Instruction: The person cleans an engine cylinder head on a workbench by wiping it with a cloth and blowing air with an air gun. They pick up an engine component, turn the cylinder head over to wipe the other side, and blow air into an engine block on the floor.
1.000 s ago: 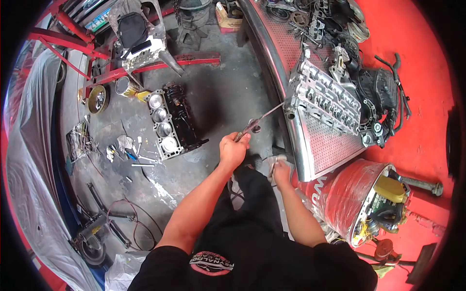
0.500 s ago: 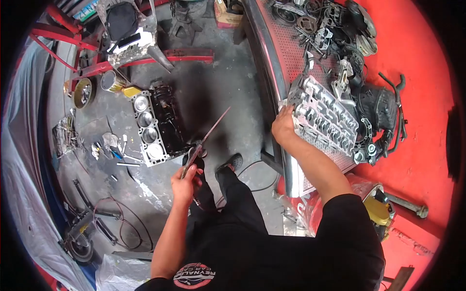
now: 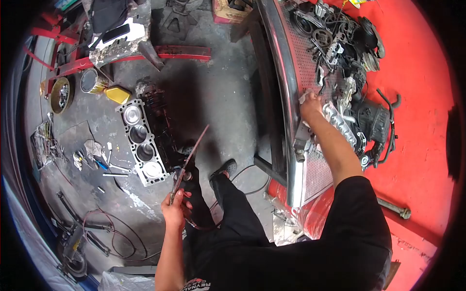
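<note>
My left hand [image 3: 175, 209] is closed around an air blow gun [image 3: 183, 170] with a long thin nozzle pointing up and away over the floor. A reddish hose trails below that hand. At the workbench, my right hand [image 3: 311, 109] grips the far end of a silver cylinder head [image 3: 340, 127], which is tipped up on the perforated top. My forearm hides much of the head. A small whitish piece, perhaps a rag, shows at my right fingertips. Left of the blow gun, an engine block [image 3: 141, 138] lies on the floor with its bores and pistons facing up.
Greasy engine parts [image 3: 325, 41] crowd the far end of the metal-edged workbench [image 3: 286, 72]. A black intake-like part [image 3: 374, 119] lies on the right. On the floor are a yellow bottle [image 3: 118, 94], a can [image 3: 92, 81], a bowl [image 3: 60, 95], scattered tools and a loose hose [image 3: 114, 237].
My right hand has moved farther along the bench and the cylinder head has turned and tipped up with it. The blow gun in my left hand has shifted slightly left and down.
</note>
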Motion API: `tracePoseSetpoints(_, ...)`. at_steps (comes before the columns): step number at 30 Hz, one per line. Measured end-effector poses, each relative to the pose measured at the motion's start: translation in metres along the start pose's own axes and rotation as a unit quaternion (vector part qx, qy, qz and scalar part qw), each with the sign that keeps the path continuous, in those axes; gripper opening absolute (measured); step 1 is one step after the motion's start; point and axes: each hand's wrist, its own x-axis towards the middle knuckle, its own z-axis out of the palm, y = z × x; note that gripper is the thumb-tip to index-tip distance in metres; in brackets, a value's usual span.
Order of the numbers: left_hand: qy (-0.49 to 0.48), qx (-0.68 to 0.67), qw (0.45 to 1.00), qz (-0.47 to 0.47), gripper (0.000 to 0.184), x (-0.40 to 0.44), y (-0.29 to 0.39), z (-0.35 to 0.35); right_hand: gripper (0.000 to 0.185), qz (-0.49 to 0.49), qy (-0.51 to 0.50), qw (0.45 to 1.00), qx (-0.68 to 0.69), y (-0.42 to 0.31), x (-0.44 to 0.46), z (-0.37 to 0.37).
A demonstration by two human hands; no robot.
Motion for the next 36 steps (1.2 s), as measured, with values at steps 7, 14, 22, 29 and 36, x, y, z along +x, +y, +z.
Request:
tracePoseSetpoints(7,0.005,-0.003,1.0,0.011,0.024,0.001,0.036,0.015,0.037,-0.154,-0.046,0.985,-0.065,-0.08,-0.106,0.013)
tracePoseSetpoints(14,-0.083,0.016,0.995,0.048,0.022,-0.006,0.057,0.073,0.03,-0.248,0.075,0.964,-0.052,-0.012,-0.103,-0.012)
tracePoseSetpoints(22,-0.16,0.378,0.904,0.12,0.021,-0.032,0.15,0.291,0.015,-0.425,-0.048,0.84,0.334,-0.064,-0.175,0.006)
tracePoseSetpoints(29,-0.214,0.512,0.807,0.201,0.022,-0.035,0.152,0.353,0.028,-0.075,0.003,0.651,0.755,-0.101,-0.284,0.047)
tracePoseSetpoints(36,-0.205,0.581,0.707,0.347,0.027,-0.048,0.151,0.384,0.049,0.229,-0.27,0.406,0.842,-0.117,-0.294,0.104)
